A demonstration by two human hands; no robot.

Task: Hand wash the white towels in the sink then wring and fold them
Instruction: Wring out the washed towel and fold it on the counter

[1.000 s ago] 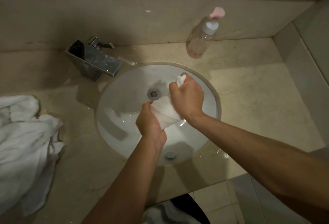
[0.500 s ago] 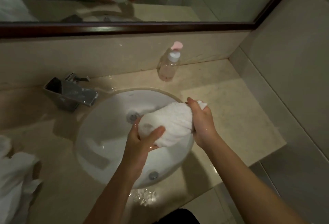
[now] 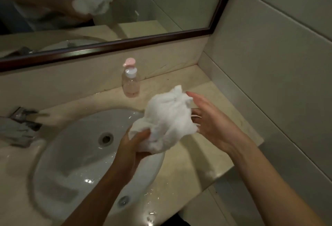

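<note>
Above the sink's (image 3: 59,157) right rim, a bunched white towel (image 3: 167,119) is held up: left hand (image 3: 132,151) grips its lower end, right hand (image 3: 209,118) spread, straight fingers touching its far side. Pump bottle (image 3: 130,80) stands behind on the wet tabletop (image 3: 203,163).

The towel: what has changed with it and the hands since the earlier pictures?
The towel was twisted tight low over the sink; now it is lifted toward the sink's right rim and loosened into a bunch. The right hand has let go and opened beside it. The left hand still grips its lower end. The bottle stayed in place.
</note>
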